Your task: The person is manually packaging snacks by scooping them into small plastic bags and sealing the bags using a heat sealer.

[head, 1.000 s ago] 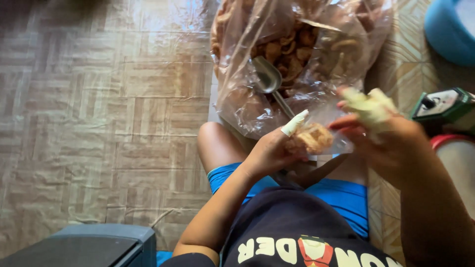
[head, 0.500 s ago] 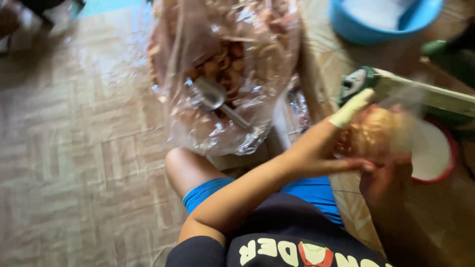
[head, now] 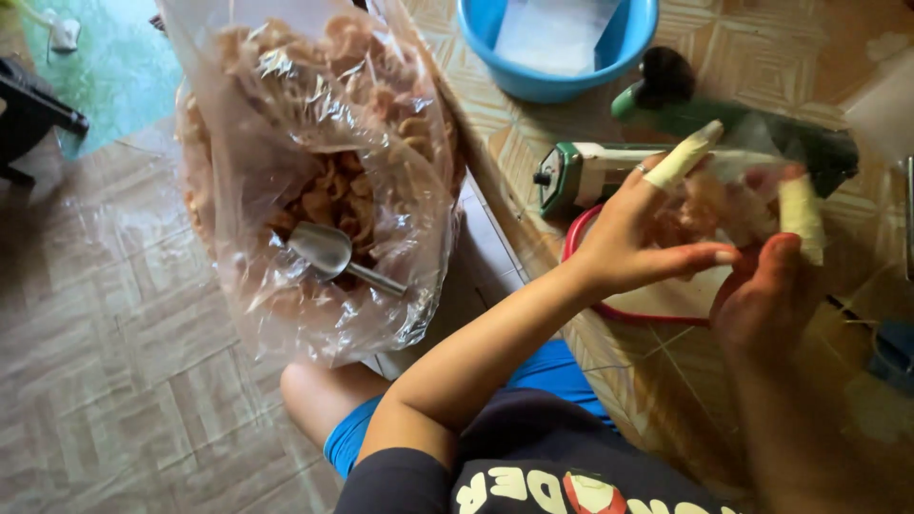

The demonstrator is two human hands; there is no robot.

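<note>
both hands meet over the tiled floor at the right, closed around a small clear bag of snacks [head: 716, 205] held between them: the left hand [head: 636, 233] has its fingers spread and curled onto the near side of the bag, its taped finger [head: 682, 157] pointing up and away, while the right hand [head: 766, 295] presses the far side, a second taped finger [head: 800, 217] upright along the plastic. the small bag sits just above a red-rimmed white dish [head: 609, 300], which the hands and bag largely hide. right behind the hands lies a green and white sealing tool [head: 581, 171] on the floor, its long body partly covered by the left hand and the bag, with a dark knob [head: 664, 74] at its far end. beyond that, near the top edge of the floor in view, stands a blue basin [head: 557, 81] with a pale sheet inside. to the left, well apart from the hands, a large clear plastic sack [head: 314, 181] full of curled brown crackers leans open, and a metal scoop [head: 328, 252] rests inside it on the crackers, handle pointing toward the person's bare knee [head: 314, 395]. the left forearm crosses the blue shorts [head: 552, 371] in front of the sack's lower corner.
</note>
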